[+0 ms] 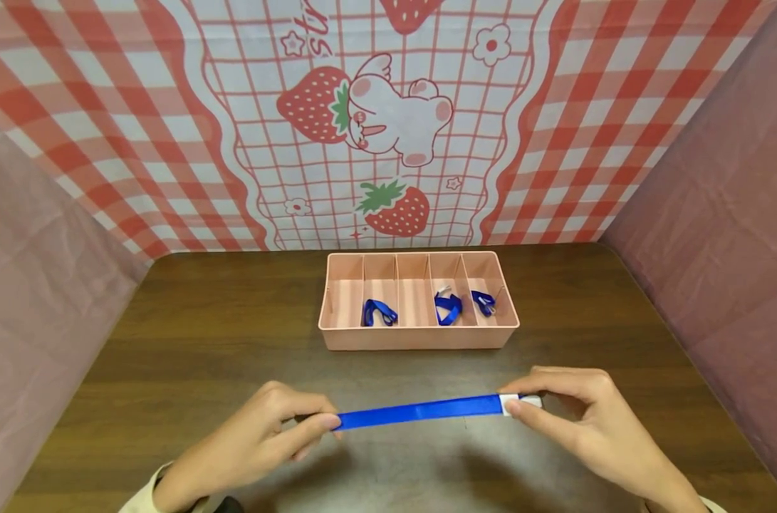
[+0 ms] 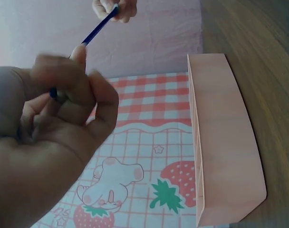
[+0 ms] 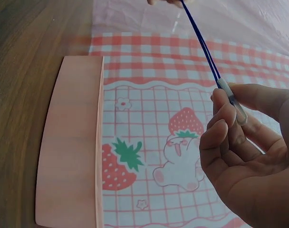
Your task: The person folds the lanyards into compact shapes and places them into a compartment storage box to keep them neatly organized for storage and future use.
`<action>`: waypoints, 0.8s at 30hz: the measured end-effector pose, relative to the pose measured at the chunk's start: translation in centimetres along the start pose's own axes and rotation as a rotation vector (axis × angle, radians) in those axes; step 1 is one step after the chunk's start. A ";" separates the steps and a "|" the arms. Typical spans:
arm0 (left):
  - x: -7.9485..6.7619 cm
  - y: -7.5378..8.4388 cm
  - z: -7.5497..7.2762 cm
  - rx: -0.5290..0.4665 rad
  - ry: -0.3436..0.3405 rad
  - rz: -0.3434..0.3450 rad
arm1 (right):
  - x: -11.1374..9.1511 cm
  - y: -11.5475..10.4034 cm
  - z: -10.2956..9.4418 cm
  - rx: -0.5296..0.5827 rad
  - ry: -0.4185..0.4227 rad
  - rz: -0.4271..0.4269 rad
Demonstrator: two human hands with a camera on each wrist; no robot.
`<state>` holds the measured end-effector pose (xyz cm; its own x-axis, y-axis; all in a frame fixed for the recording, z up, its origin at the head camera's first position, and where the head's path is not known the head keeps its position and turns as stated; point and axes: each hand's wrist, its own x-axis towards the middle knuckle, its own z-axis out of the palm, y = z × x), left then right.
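A blue lanyard is stretched nearly level between two hands, above the table in front of the pink box. Its left end is pinched between thumb and fingers of my left hand. My right hand grips the white clip end with thumb and fingertips. From the right wrist view, the lanyard shows as two blue layers running into the pale clip. In the left wrist view, the curled fingers of the left hand partly hide the lanyard's near end.
Behind the hands stands a pink box with several compartments. Folded blue lanyards lie in the second, fourth and fifth from the left. A strawberry-print cloth hangs at the back of the brown table.
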<state>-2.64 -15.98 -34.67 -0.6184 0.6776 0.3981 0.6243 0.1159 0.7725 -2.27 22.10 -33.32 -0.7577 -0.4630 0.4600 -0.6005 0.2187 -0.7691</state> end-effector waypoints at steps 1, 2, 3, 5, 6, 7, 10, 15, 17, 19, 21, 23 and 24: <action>0.0 0.0 0.0 -0.031 -0.022 0.006 | 0.0 0.1 -0.1 0.004 -0.009 0.026; 0.0 0.1 0.0 -0.073 -0.045 0.013 | 0.0 0.1 -0.3 0.008 -0.019 0.053; 0.0 0.2 -0.1 -0.115 -0.070 0.025 | 0.0 0.2 -0.4 0.004 -0.029 0.078; 0.1 0.4 -0.1 -0.190 -0.116 0.051 | 0.0 0.2 -0.6 -0.011 -0.042 0.129; 0.2 0.6 -0.1 -0.221 -0.137 0.067 | 0.0 0.2 -0.7 -0.019 -0.047 0.152; 0.3 0.8 -0.1 -0.246 -0.156 0.089 | 0.0 0.1 -0.7 -0.023 -0.051 0.167; 0.7 1.3 -0.2 -0.316 -0.206 0.143 | 0.0 0.1 -0.8 -0.023 -0.060 0.179; 1.1 2.0 -0.6 -0.416 -0.320 0.152 | 0.1 0.4 -0.9 -0.013 -0.082 0.197; 1.2 2.0 -0.6 -0.425 -0.355 0.138 | 0.2 0.7 -1.0 -0.012 -0.090 0.212; 1.3 1.8 -0.5 -0.407 -0.366 0.134 | 0.2 1.2 -1.1 -0.019 -0.088 0.233; 1.6 1.6 -0.3 -0.359 -0.356 0.151 | 0.1 1.6 -1.1 -0.019 -0.089 0.256; 1.9 1.4 -0.1 -0.296 -0.329 0.189 | 0.1 2.0 -1.1 -0.024 -0.088 0.270; 2.0 1.3 0.0 -0.253 -0.306 0.209 | 0.0 2.2 -1.1 -0.025 -0.085 0.276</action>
<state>-3.11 -14.49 -32.88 -0.2974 0.8559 0.4231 0.5612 -0.2018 0.8027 -3.87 23.50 -34.54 -0.8699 -0.4531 0.1950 -0.3812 0.3667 -0.8487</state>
